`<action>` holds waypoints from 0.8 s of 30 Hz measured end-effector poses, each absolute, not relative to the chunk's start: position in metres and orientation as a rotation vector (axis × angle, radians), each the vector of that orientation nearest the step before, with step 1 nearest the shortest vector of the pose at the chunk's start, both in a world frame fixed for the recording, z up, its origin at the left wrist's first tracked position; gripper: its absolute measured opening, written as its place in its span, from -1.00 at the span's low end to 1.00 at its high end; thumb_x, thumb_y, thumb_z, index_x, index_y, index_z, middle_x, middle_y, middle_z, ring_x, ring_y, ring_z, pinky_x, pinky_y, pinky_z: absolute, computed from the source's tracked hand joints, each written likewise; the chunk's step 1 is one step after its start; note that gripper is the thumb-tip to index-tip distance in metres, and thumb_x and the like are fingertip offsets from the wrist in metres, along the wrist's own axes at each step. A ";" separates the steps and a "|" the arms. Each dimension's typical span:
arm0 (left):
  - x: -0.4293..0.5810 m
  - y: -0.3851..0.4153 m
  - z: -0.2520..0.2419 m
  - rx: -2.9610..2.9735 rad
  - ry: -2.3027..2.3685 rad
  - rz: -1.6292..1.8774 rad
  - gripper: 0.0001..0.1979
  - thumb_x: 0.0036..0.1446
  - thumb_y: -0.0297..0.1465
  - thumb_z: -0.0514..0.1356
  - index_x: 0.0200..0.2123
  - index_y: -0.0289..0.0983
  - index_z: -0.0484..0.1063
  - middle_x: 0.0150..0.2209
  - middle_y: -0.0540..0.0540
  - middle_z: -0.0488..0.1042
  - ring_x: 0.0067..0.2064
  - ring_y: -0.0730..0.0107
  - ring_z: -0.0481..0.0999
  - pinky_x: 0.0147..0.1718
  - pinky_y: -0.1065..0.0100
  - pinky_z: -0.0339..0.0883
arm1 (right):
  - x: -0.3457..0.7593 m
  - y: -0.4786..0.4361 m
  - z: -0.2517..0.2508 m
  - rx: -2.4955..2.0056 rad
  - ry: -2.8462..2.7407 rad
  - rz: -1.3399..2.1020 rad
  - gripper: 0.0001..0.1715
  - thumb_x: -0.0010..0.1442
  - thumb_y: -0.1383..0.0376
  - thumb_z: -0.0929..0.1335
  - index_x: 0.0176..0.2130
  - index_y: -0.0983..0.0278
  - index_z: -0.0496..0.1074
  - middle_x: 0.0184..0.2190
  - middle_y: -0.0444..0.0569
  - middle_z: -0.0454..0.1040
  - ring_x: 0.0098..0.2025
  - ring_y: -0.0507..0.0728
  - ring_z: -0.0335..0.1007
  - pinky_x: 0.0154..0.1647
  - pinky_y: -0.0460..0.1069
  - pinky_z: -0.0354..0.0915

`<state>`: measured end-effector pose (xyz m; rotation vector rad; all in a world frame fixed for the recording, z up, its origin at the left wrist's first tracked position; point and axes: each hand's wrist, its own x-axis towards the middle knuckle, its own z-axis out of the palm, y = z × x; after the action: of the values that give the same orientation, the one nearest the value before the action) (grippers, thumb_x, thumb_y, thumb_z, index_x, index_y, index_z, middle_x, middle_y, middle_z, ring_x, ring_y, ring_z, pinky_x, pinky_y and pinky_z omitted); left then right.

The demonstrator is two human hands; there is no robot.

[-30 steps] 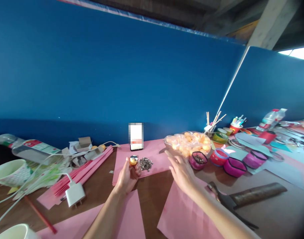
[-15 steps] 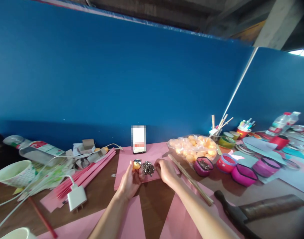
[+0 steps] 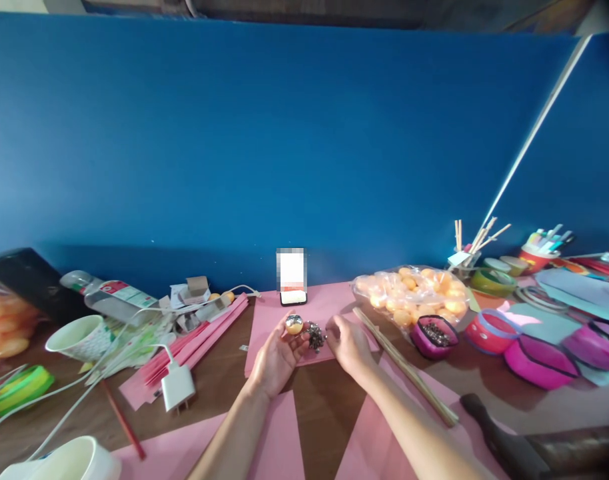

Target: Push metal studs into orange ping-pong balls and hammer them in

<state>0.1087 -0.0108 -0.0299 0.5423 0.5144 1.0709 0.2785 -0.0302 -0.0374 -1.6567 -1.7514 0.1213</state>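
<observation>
In my left hand [image 3: 275, 360], palm up with the fingers curled, is a shiny gold ball [image 3: 294, 325] with orange showing on it. Just right of it sits a cluster of small shiny metal pieces [image 3: 315, 337], touching my left fingertips; whether those fingers hold it I cannot tell. My right hand [image 3: 351, 345] is closed at the cluster's right side, thumb and fingertips together. Whatever lies in that pinch is too small or hidden to make out. Behind my hands, a phone [image 3: 293, 280] with a blurred screen leans upright on pink paper [image 3: 264, 313].
To the right are a bag of orange balls [image 3: 409, 293], a purple bowl of small metal pieces [image 3: 434, 337], wooden sticks [image 3: 409, 370] and a dark-handled tool [image 3: 489, 427]. A white charger [image 3: 178, 387], cables, paper strips [image 3: 199, 347] and a cup [image 3: 79, 339] lie left.
The view has turned leftward, so the scene appears shifted right. The gold ball still sits in my left hand. My right hand stays beside the metal cluster.
</observation>
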 end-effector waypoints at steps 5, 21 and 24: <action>0.107 -0.013 -0.027 0.585 0.524 1.100 -0.60 0.09 -0.39 0.12 0.03 -0.20 0.22 -0.20 -0.15 0.47 -0.26 0.38 0.50 -0.22 0.31 0.38 | 0.281 -0.031 -0.037 -1.587 -1.740 0.192 -0.89 0.11 0.37 0.26 -0.35 0.28 0.39 -0.41 -0.02 0.49 -0.37 0.11 0.40 -0.37 -0.07 0.23; 0.107 -0.014 -0.032 0.614 0.541 1.078 -0.59 0.06 -0.38 0.18 0.02 -0.22 0.28 -0.28 -0.11 0.49 -0.33 0.44 0.50 -0.29 0.39 0.41 | 0.281 -0.031 -0.042 -1.555 -1.721 0.195 -0.72 0.19 0.30 0.23 -0.20 0.30 0.47 -0.27 0.04 0.52 -0.21 0.16 0.42 -0.16 -0.02 0.27; 0.108 -0.014 -0.032 0.625 0.531 1.084 -0.58 0.07 -0.36 0.16 0.03 -0.21 0.26 -0.25 -0.15 0.50 -0.31 0.38 0.51 -0.29 0.35 0.40 | 0.281 -0.030 -0.042 -1.536 -1.727 0.191 -0.71 0.18 0.34 0.21 -0.18 0.32 0.46 -0.26 0.06 0.52 -0.20 0.16 0.42 -0.15 -0.01 0.27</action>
<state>0.1082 -0.0137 -0.0323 0.6247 0.5312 1.0838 0.2808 -0.0301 -0.0422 -1.5356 -1.7274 0.1909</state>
